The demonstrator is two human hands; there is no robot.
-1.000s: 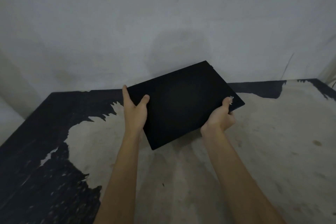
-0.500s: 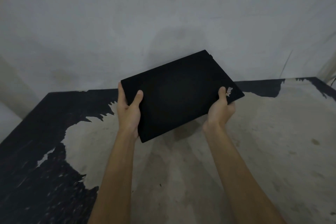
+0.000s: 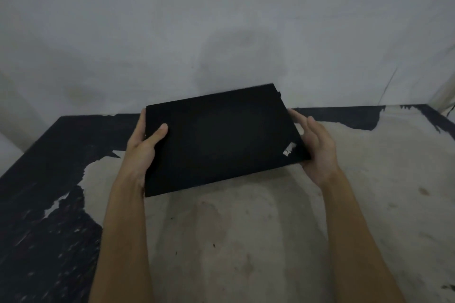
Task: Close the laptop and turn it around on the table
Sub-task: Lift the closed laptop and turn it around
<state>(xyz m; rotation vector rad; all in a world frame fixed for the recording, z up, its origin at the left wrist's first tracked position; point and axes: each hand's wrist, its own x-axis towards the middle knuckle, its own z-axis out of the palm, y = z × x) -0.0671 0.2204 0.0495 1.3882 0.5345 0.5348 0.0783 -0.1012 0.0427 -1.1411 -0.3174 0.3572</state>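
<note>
Both bare forearms reach forward over the worn tabletop [image 3: 246, 241]. The left hand [image 3: 145, 147] clamps the left edge of the closed black laptop [image 3: 216, 140], thumb on the lid, fingers behind the edge. The right hand [image 3: 317, 150] cups the right edge near the logo corner, fingers loosely extended, its grip open against the side. The laptop sits skewed near the wall [image 3: 221, 19]; whether it touches the tabletop is unclear.
</note>
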